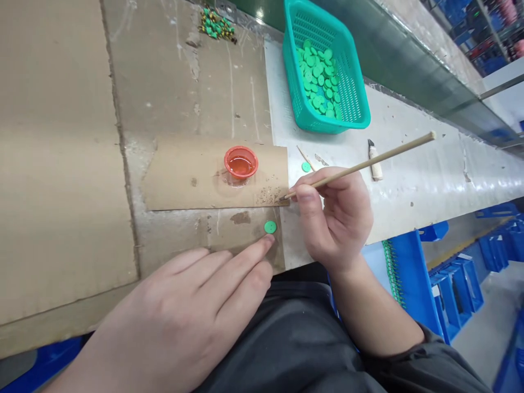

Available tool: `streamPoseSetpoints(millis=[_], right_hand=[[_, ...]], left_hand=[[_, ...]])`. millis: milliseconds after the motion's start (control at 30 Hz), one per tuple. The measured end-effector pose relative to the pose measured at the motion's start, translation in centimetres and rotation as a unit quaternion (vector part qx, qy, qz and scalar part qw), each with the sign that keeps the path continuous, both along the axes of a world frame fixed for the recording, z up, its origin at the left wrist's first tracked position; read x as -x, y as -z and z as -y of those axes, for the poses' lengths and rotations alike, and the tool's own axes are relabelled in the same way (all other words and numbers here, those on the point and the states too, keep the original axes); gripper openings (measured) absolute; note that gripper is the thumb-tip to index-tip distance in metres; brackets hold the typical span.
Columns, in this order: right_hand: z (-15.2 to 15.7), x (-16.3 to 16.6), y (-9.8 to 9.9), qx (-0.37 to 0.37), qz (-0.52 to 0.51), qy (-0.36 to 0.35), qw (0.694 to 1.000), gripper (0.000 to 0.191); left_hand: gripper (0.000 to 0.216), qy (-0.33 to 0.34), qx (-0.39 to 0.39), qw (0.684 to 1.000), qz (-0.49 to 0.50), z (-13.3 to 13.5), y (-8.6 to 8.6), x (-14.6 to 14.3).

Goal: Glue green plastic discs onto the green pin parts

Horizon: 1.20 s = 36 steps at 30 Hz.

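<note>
My left hand (172, 311) rests on a strip of brown cardboard (241, 240) at the edge of the counter (413, 185). Its fingers are stretched out and hold nothing. The tip of my index finger stops just below a green disc (270, 227), so close that I cannot tell if they touch. My right hand (338, 224) is closed narrow around a thin wooden stick (368, 166), like a pen. The long axis of the stick goes from its low tip, at brown specks on the cardboard, up to the right over the counter. The disc lies left of this tip, and my left hand is nearer to it.

Farther away, an orange-red cup (240, 162) with orange liquid stands on a cardboard sheet (180, 185). Beyond is a teal plastic basket (362, 117) with many green discs (317, 76).
</note>
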State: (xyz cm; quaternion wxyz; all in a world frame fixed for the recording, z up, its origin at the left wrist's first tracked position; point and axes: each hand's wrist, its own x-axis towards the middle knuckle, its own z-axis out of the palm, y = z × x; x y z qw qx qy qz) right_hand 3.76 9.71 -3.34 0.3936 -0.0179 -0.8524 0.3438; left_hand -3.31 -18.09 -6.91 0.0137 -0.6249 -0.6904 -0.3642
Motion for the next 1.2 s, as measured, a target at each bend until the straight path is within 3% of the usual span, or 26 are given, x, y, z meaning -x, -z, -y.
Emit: streamPoseSetpoints(millis=[133,333,467,667,1200], right_hand=[[0.1,0.1,0.1,0.009,-0.008,0.003,1.0,0.006],[0.3,-0.6,-0.2,0.014,-0.022,0.015,1.0,0.007],[0.4,-1.5,0.0,0.014,-0.017,-0.023,1.0,0.016],[0.3,-1.5,0.2,0.002,-0.044,-0.079,0.996,0.021],[0.4,-1.3,0.4,-0.021,-0.046,-0.085,0.995,0.022]], left_hand=[[0.032,-0.01,-0.003,1.0,0.0,-0.2,0.0,0.2],[0.021,-0.017,0.018,0.995,-0.097,-2.2,-1.8,1.7],[0.024,-0.016,0.01,0.993,-0.114,-2.7,-2.5,1.9],[0.024,-0.013,0.013,0.993,-0.119,-2.4,-2.3,1.9],[0.024,-0.002,0.022,0.995,-0.094,-2.5,-2.0,1.9]])
